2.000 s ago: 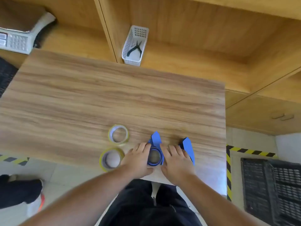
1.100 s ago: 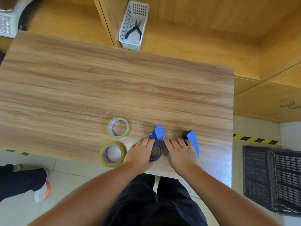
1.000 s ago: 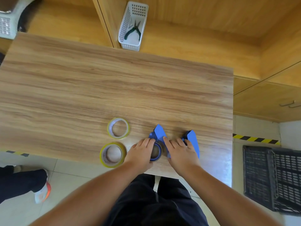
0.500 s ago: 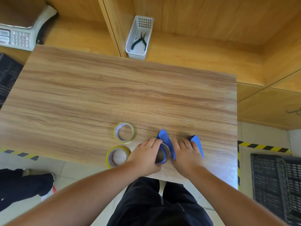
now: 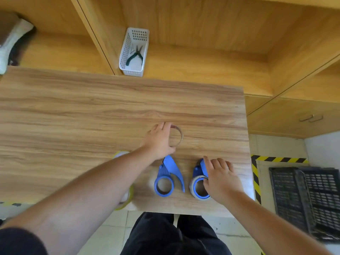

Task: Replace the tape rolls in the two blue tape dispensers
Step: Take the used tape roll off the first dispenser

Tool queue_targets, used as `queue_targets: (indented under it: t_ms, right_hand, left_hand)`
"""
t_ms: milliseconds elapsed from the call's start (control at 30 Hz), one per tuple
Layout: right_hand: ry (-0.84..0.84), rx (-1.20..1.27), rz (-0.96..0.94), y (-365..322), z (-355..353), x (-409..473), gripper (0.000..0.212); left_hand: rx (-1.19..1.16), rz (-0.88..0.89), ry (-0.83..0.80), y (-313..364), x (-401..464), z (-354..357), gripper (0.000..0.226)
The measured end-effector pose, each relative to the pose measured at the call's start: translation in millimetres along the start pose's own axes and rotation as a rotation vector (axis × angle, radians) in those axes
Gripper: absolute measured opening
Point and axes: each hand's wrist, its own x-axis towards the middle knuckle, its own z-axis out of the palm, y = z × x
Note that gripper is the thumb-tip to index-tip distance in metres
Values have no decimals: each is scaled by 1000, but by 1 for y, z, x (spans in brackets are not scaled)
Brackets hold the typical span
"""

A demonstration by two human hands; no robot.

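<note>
Two blue tape dispensers lie side by side near the wooden table's (image 5: 73, 116) front edge. The left dispenser (image 5: 167, 178) has a bare hub with no roll on it. The right dispenser (image 5: 199, 184) carries a clear tape roll; my right hand (image 5: 219, 178) lies over it and grips it. My left hand (image 5: 159, 139) reaches further out and holds a thin brown empty tape core (image 5: 177, 135) flat on the table. Two yellowish tape rolls, one further out (image 5: 119, 154) and one nearer (image 5: 127, 198), lie mostly hidden under my left forearm.
A white slotted basket (image 5: 128, 52) with green-handled pliers (image 5: 135, 55) stands on the shelf behind the table. Black plastic crates (image 5: 303, 199) sit on the floor at the right. A white device (image 5: 12, 37) is at the far left.
Both hands were on the left dispenser. My left hand has since moved forward with the empty core, off the dispenser, and my right hand has shifted onto the right dispenser.
</note>
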Motion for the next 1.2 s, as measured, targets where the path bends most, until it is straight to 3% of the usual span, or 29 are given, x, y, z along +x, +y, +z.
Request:
queue_targets:
  t_ms: [300, 600, 767, 867, 967, 1200]
  right_hand:
    - [23, 19, 89, 21, -1, -13, 66]
    - [3, 72, 137, 25, 6, -15, 65]
    - [-34, 160, 107, 27, 6, -16, 67]
    - [-115, 212, 88, 29, 7, -16, 73]
    - [-165, 197, 77, 31, 12, -16, 77]
    - [-189, 222, 55, 36, 20, -20, 78]
  left_hand:
    - [58, -83, -98, -14, 48, 21, 98]
    - [94, -106, -149, -19, 60, 33, 93]
    - [42, -75, -143, -10, 50, 29, 114]
    - [28, 88, -117, 22, 22, 29, 103]
    - [112, 253, -207, 52, -23, 48, 91]
    - [254, 188, -241, 77, -88, 111, 80]
